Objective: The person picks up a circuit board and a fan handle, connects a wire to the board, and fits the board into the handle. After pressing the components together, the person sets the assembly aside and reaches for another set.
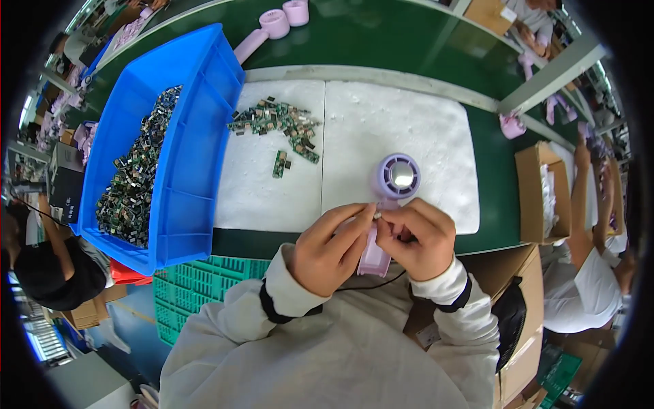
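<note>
A lilac handheld fan (398,176) lies on the white foam board, its round head away from me and its handle (374,255) pointing toward my body. Over the handle, my left hand (332,247) and my right hand (421,238) meet with fingertips pinched together. A small whitish piece (377,214) shows between the fingertips; what it is cannot be made out. Part of the handle is hidden beneath the fingers. To the left on the foam board rests a loose pile of small green circuit boards (279,123), with one board (279,164) lying apart.
A blue bin (182,163) full of small circuit boards stands at left. Beyond the foam board (409,112), pink fan parts (274,24) lie on the green belt. At right are a metal post (555,76) and a cardboard box (535,194). Other people work on both sides.
</note>
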{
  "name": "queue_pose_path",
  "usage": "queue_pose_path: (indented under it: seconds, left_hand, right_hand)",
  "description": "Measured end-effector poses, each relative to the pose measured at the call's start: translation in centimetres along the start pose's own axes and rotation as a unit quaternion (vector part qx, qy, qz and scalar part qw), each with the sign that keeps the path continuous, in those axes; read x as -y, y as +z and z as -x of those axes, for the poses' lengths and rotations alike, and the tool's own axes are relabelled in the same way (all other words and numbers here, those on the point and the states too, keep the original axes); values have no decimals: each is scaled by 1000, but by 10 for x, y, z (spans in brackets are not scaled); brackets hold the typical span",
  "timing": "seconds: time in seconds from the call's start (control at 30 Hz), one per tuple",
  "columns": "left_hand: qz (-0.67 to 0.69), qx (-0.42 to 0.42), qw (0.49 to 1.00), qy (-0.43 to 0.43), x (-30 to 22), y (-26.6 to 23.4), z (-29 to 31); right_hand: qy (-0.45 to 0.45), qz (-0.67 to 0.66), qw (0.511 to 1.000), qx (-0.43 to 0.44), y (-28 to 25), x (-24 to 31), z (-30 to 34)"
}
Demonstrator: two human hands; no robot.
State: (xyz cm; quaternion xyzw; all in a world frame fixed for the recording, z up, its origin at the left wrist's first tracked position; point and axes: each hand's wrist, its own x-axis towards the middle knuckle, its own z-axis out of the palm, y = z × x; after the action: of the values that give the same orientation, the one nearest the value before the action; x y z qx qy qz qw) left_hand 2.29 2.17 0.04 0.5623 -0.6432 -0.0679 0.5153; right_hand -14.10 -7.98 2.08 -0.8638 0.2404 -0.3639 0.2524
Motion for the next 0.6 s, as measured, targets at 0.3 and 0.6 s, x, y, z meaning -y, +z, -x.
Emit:
queue_pose_path:
  seconds: [0.3, 0.6]
  left_hand:
    - [-160, -18, 979, -126, 38, -61, -3]
    - [-134, -12, 989, -66, 55, -60, 6]
  right_hand:
    - [232, -153, 960, 47, -36, -8, -28]
    - [325, -292, 898, 45, -96, -171, -190]
